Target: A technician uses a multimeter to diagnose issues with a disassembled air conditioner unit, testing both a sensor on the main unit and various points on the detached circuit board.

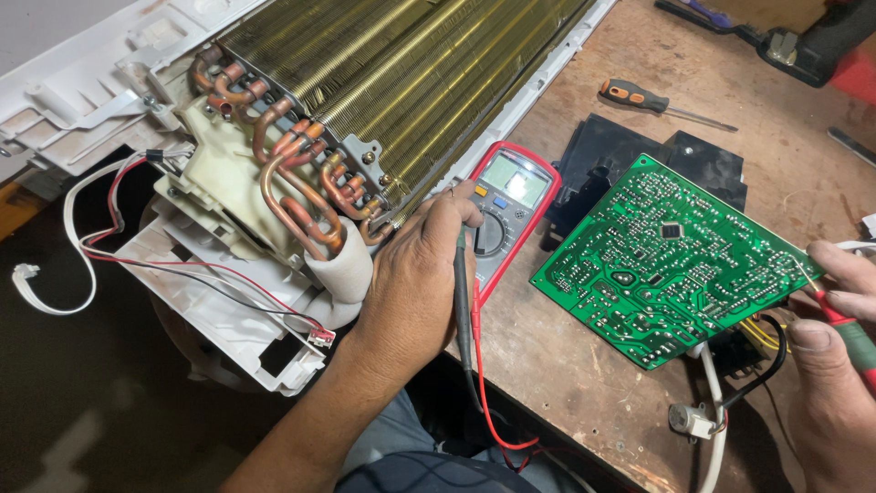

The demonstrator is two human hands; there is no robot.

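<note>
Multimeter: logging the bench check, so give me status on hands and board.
Left hand on red multimeter dial, leads beneath. Right hand grips red-green probe at green circuit board edge. Nothing between.

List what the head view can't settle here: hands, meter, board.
- Multimeter dial setting: left hand covers it.
- Its display reading: too small and glary.
- Right hand: cut off by the right edge; the red-and-green tool tip is hidden behind the circuit board edge.
- Board's component side: faces down, only solder side shows.
- Black tool top right: cut by the frame edge.
</note>
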